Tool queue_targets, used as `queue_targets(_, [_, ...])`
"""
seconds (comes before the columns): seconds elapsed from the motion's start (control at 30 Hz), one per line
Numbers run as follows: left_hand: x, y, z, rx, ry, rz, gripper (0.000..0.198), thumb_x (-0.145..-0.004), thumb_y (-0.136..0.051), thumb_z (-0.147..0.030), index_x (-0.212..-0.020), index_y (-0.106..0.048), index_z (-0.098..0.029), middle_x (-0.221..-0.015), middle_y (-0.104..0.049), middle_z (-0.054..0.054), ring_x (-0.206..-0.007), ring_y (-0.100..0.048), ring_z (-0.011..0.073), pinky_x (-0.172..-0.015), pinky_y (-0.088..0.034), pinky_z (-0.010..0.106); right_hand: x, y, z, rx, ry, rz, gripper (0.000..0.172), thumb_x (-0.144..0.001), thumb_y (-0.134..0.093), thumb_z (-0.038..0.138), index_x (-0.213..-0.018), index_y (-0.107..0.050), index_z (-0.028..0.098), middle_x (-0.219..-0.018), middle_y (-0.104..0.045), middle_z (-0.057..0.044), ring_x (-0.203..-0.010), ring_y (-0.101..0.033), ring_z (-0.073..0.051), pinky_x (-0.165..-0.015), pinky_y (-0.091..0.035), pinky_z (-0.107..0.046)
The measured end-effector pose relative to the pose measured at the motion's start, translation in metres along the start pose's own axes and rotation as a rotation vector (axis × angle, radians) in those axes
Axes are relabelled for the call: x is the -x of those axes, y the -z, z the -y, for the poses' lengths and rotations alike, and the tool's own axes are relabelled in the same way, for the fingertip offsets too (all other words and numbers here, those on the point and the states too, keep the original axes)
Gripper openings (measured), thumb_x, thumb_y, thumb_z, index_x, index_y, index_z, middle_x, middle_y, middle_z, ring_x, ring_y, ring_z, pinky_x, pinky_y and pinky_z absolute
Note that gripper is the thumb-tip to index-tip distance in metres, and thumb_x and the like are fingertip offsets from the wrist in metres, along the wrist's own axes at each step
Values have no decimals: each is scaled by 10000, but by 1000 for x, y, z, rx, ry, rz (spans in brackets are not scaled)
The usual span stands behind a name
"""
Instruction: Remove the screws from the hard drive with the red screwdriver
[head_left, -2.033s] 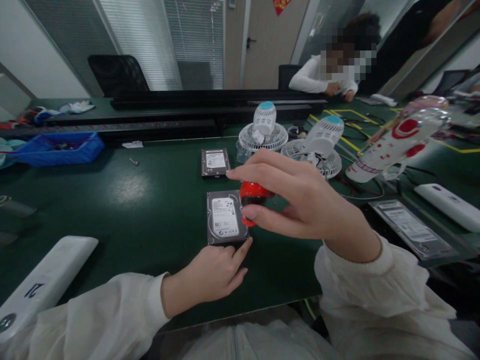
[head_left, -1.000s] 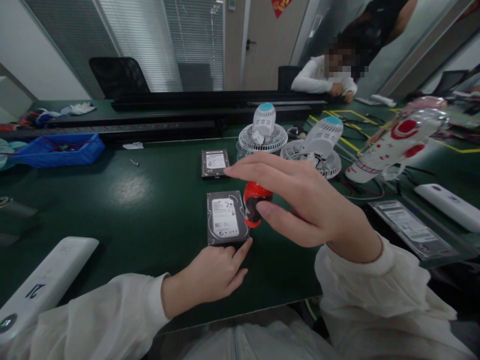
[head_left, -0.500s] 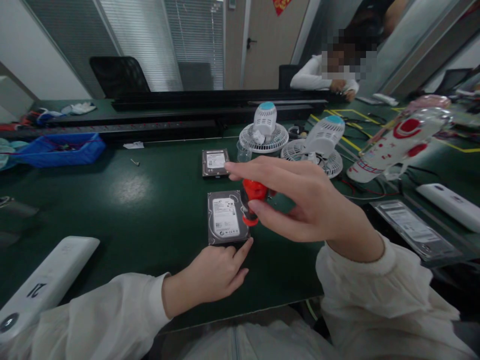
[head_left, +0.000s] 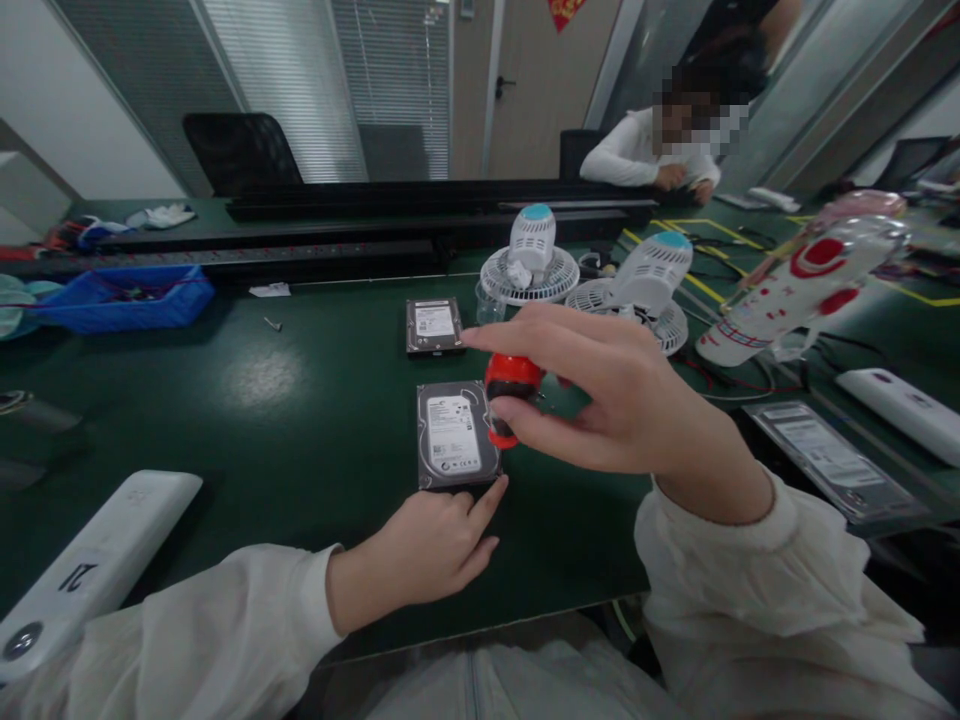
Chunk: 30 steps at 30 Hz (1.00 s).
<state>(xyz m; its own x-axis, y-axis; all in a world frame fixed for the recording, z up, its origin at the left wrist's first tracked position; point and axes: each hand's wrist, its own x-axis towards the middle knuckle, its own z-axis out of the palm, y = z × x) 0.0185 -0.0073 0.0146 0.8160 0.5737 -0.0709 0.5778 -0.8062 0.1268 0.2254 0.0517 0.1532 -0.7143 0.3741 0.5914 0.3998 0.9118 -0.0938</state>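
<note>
A hard drive (head_left: 453, 432) with a white label lies on the green table, its right side partly behind a red and black screwdriver handle (head_left: 513, 384). My right hand (head_left: 592, 385) grips that handle between thumb and fingers, with the index finger stretched out above it. The tool's tip cannot be made out. At the drive's lower right corner rests the index fingertip of my left hand (head_left: 431, 545); its other fingers are partly curled, and nothing is held. A second hard drive (head_left: 434, 326) sits just beyond the first.
Two white fans (head_left: 531, 270) stand behind my right hand. A blue bin (head_left: 131, 300) is at the left, a white device (head_left: 97, 570) nearer. On the right are a decorated bottle (head_left: 795, 285) and another drive (head_left: 836, 460). A person (head_left: 637, 150) sits across the table.
The screwdriver handle has turned slightly in my right hand, showing more of its black band. My left hand has kept its place at the drive's corner.
</note>
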Motion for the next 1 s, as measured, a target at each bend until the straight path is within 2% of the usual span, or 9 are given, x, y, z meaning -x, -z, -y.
queue_targets(0.07, [0,0,-1,2,4,7,618,-1072,-393,-365,-1589,-347,-29,-975,-746,136,-834,-749,277,-716,-616,411,-1,0,-2,67,2,6,371,-1011,-586,414,-1208,-639,105,-924,-657,-56,-807,-595,-152,-680,-468,-290])
queue_targets(0.13, [0,0,-1,4,11,11,620,-1071,-396,-366,-1589,-346,-30,-986,-748,141,-847,-751,281,-720,-619,414,-1,1,-3,64,8,27,400,-1016,-563,443,-1229,-632,111,-952,-646,-67,-829,-594,-159,-686,-478,-295])
queue_targets(0.23, [-1,0,-2,5,11,14,622,-1068,-405,-363,-1590,-340,-31,-1000,-749,144,-859,-753,283,-718,-621,413,-1,2,-2,-34,31,41,418,-1019,-469,295,-1379,-553,101,-1084,-643,-102,-970,-613,-185,-801,-532,-344])
queue_targets(0.33, [-1,-1,-1,2,5,8,622,-1068,-405,-361,-1590,-337,-32,-984,-747,138,-840,-750,278,-703,-617,406,1,1,-1,-56,19,20,419,-995,-463,214,-1391,-536,100,-1048,-655,-80,-975,-620,-178,-839,-529,-348])
queue_targets(0.5, [0,-3,0,1,3,-11,620,-1064,-413,-363,-1583,-348,-31,-964,-747,137,-824,-746,270,-707,-609,395,1,0,-2,70,-26,4,401,-1012,-564,448,-1231,-609,115,-1022,-695,-88,-923,-659,-191,-736,-495,-310])
queue_targets(0.67, [0,-1,-1,0,3,-1,612,-1068,-388,-356,-1584,-350,-30,-960,-747,139,-820,-743,277,-689,-606,404,1,0,-1,-57,-10,3,345,-1044,-414,233,-1312,-577,89,-1102,-699,-108,-990,-659,-174,-851,-522,-324])
queue_targets(0.77, [-1,0,-2,-1,5,5,614,-1066,-396,-358,-1585,-349,-32,-956,-747,134,-816,-743,273,-690,-605,396,1,-1,-1,-40,4,-33,321,-1044,-495,284,-1314,-575,131,-1069,-703,-71,-912,-654,-146,-792,-518,-291])
queue_targets(0.9, [-1,0,-1,-5,7,8,624,-1065,-407,-362,-1587,-343,-27,-966,-748,139,-823,-745,274,-706,-609,402,0,0,-3,55,-3,-9,311,-1030,-559,423,-1150,-620,142,-943,-658,-43,-779,-583,-131,-660,-434,-270])
queue_targets(1.0, [-1,0,-1,1,10,15,624,-1065,-403,-361,-1589,-342,-27,-966,-746,141,-825,-746,283,-693,-611,412,0,1,-4,0,7,6,285,-1024,-536,366,-1153,-614,124,-979,-647,-68,-819,-589,-147,-697,-455,-289])
